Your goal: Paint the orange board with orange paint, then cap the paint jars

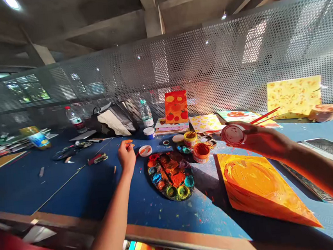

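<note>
paint lid (232, 135) in right hand (262, 139) (bottle label (147, 121) unreadable), left hand (126, 156) beside palette (161, 192).

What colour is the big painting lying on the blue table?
Mostly bright orange and yellow, in swirly strokes, on the painted canvas; the head view shows it best.

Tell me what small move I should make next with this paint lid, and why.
Probably press the lid in your right hand onto the open red paint jar: the jar stands uncovered beside the palette, and the red smears inside the lid suggest it belongs there.
</note>
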### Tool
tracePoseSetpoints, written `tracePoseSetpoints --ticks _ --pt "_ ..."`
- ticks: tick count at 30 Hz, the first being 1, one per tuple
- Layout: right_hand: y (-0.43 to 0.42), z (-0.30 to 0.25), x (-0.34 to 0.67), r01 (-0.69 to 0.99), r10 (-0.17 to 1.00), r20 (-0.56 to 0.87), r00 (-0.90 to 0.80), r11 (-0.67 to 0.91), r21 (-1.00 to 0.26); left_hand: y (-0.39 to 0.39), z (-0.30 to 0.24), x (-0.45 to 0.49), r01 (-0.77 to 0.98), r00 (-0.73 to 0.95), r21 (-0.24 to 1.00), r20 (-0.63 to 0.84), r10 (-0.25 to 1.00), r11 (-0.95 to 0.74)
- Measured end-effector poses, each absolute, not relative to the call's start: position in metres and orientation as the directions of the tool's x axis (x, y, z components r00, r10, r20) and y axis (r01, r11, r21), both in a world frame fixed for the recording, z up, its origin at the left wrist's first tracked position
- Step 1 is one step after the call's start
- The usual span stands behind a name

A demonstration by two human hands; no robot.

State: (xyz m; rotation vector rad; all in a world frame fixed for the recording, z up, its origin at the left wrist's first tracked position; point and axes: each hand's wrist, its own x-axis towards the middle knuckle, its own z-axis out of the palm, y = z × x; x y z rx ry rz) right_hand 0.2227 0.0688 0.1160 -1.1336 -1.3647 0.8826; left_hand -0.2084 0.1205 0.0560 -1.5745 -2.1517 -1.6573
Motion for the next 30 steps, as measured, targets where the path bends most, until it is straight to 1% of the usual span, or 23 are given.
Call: tracePoseSetpoints --ticks 2,3,6,9,11,14,17,20,23,27,30 --pt "0.060 0.110 0.217 0.064 0.968 0.149 -0.201 0.165 -0.984 0.122 0.054 -0.213 0.670 -0.509 0.740 0.514 0.691 -0.057" --pt "0.053 0.107 0.213 0.071 0.954 0.096 -0.283 0.121 -0.990 0.122 0.053 -0.214 0.664 -0.510 0.746 0.505 0.696 -0.054" --pt "0.027 0.098 0.200 0.190 0.925 0.047 -0.378 0.127 -0.974 0.123 0.049 -0.214 0.656 -0.507 0.753 0.484 0.713 -0.045" --pt "0.006 0.088 0.196 0.215 0.868 0.054 -0.493 0.181 -0.960 0.122 0.046 -0.212 0.667 -0.509 0.745 0.478 0.716 -0.023" --pt "-0.002 0.081 0.199 0.237 0.867 0.069 -0.493 0.211 -0.948 0.122 0.046 -0.211 0.677 -0.513 0.736 0.481 0.711 -0.010" --pt "-0.011 0.078 0.206 0.317 0.889 0.116 -0.443 0.276 -0.908 0.120 0.049 -0.210 0.687 -0.521 0.727 0.492 0.697 0.000" --pt "-0.022 0.084 0.210 0.402 0.880 0.189 -0.436 0.378 -0.834 0.119 0.054 -0.209 0.694 -0.529 0.720 0.506 0.681 0.005" --pt "-0.031 0.094 0.211 0.492 0.862 0.227 -0.453 0.454 -0.743 0.119 0.060 -0.205 0.711 -0.514 0.703 0.519 0.683 0.002" --pt "-0.034 0.099 0.213 0.539 0.857 0.243 -0.455 0.483 -0.690 0.117 0.065 -0.197 0.730 -0.461 0.683 0.523 0.717 -0.029" --pt "-0.033 0.099 0.219 0.550 0.845 0.278 -0.457 0.514 -0.659 0.115 0.069 -0.188 0.725 -0.392 0.684 0.500 0.772 -0.075" --pt "-0.027 0.095 0.233 0.566 0.851 0.314 -0.421 0.517 -0.643 0.118 0.069 -0.188 0.713 -0.374 0.695 0.485 0.790 -0.090"
